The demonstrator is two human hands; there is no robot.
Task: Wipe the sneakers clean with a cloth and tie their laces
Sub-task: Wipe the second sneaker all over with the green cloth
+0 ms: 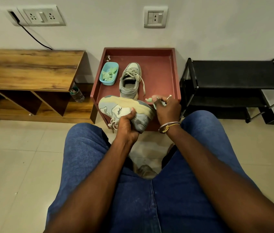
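The left hand [126, 122] grips the held sneaker [116, 105] round its upper, thumb pressed on the side panel. The shoe is tipped on its side over the near edge of the red table [174, 73]. The right hand [167, 109] pinches a green cloth [149, 99] just beside the heel. The shoe looks light, with a soft upper and a firm sole, so the collar or midfoot seems the surest hold. Its loose laces [113, 123] dangle and could snag. The cloth is limp and needs bunching. The second sneaker [130, 81] stands upright on the table, untied, beside a blue tub [107, 83] of cloths. The table's raised rim hems in three sides, and open room lies toward the knees.
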